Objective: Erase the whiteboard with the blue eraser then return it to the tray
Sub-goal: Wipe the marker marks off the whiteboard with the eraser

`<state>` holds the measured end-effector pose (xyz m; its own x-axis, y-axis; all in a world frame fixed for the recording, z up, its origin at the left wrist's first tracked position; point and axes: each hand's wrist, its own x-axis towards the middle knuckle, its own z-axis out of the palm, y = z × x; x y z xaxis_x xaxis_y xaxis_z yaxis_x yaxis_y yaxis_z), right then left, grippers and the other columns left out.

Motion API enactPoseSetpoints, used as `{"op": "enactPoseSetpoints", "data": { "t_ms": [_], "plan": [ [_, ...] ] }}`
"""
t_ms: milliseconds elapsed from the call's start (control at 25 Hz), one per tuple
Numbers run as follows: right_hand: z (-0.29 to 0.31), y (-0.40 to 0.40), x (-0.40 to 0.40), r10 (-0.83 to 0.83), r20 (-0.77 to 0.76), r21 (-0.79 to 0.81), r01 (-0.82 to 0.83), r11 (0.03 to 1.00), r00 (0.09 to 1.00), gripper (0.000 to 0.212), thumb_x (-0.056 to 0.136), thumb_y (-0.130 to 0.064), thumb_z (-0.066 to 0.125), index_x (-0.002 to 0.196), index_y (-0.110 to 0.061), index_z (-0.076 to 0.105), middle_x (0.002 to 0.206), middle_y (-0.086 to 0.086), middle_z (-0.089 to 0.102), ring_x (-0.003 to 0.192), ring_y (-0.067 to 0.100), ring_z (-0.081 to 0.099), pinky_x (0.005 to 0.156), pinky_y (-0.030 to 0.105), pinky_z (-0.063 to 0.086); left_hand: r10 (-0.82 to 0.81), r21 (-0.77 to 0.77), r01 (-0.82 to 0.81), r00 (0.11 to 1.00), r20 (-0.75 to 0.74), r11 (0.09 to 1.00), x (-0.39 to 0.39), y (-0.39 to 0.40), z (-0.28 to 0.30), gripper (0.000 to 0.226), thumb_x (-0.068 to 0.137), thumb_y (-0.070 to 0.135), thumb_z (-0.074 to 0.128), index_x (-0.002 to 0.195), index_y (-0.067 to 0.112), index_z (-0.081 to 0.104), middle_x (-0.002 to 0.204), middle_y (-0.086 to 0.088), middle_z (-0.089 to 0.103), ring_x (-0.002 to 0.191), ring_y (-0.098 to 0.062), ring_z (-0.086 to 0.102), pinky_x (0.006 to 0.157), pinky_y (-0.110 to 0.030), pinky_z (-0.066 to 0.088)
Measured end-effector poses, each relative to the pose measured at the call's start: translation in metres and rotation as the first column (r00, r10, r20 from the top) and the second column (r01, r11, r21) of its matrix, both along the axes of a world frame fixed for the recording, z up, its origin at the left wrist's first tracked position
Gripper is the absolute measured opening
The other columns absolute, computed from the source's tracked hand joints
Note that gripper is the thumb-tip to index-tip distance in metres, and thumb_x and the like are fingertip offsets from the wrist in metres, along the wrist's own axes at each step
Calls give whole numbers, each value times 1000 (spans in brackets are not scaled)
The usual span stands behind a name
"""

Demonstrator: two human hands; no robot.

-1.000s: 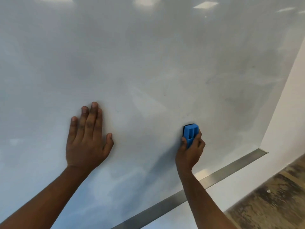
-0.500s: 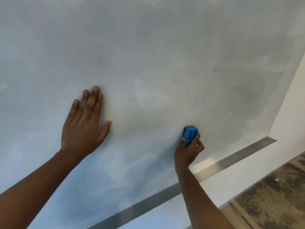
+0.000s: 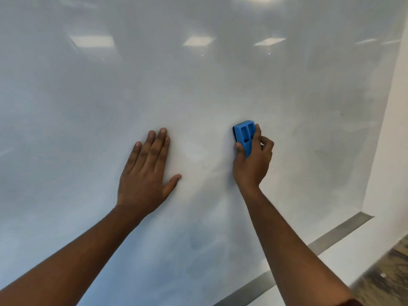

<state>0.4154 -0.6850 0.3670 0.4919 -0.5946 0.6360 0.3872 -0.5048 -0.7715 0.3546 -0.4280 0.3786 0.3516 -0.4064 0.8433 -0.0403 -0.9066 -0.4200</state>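
Right hand (image 3: 251, 164) clamped on blue eraser (image 3: 244, 136), thumb one side, fingers the other, pad pressed to whiteboard (image 3: 198, 85) mid-surface, well above its lower edge. Left hand (image 3: 145, 173) flat on board, fingers spread slightly, holding nothing. Metal tray (image 3: 344, 230) runs along bottom edge toward right corner.

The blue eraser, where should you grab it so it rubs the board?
Grip the blue eraser by its two long sides, coming from its plastic back, as the right hand does: thumb on one side, fingers on the other. Its dark pad lies flat on the whiteboard, so only the back and sides are free.
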Motion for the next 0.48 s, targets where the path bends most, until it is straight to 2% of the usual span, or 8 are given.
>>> {"op": "enactPoseSetpoints", "data": {
  "t_ms": [40,120,200,280,320,400,480],
  "plan": [
    [12,11,-2,-4,27,-3,4,1000,1000,73,98,-25,69,160,-32,32,139,1,45,123,20,49,100,44,54,-2,-2,2,1000,9,1000,2,2,0,90,105,61,42,171,8,11,180,-7,8,167,-24,6,136,-42,3],
    [2,45,-18,7,130,-171,15,985,992,72,97,-26,67,160,-33,33,138,1,48,122,21,51,104,40,51,-16,19,15,999,32,1000,4,6,-3,88,106,59,43,170,7,14,180,-8,11,167,-25,10,136,-42,6],
    [-44,68,-36,86,200,-434,10,901,976,70,94,-24,68,158,-29,39,137,4,54,122,25,54,107,42,48,-39,54,35,998,58,998,4,12,-4,84,107,55,45,169,6,18,179,-9,15,166,-26,14,136,-44,8],
    [-85,51,-42,144,197,-576,-4,817,970,78,85,-12,79,154,-26,46,132,10,62,117,33,61,99,51,52,-44,79,39,997,71,996,3,16,-5,80,107,49,46,169,5,21,179,-11,18,166,-27,17,136,-45,12],
    [-87,31,-37,147,197,-579,-6,815,969,79,81,-8,82,151,-23,49,129,14,64,114,38,63,95,54,54,-39,84,33,996,75,996,2,17,-6,79,107,47,47,168,4,22,178,-11,18,166,-27,17,135,-46,13],
    [-52,-4,-16,75,196,-447,21,894,978,74,84,-7,81,150,-18,49,129,20,62,114,42,61,95,57,54,-25,80,18,997,80,997,0,15,-7,78,106,44,47,168,3,23,178,-11,19,166,-27,18,135,-48,15],
    [7,-18,9,-22,165,-291,70,954,986,75,90,-12,76,157,-22,42,135,15,54,121,35,55,101,56,51,-14,82,7,996,83,997,-1,12,-9,78,106,43,47,168,2,23,178,-12,20,165,-28,19,134,-49,17]
  ]
}}
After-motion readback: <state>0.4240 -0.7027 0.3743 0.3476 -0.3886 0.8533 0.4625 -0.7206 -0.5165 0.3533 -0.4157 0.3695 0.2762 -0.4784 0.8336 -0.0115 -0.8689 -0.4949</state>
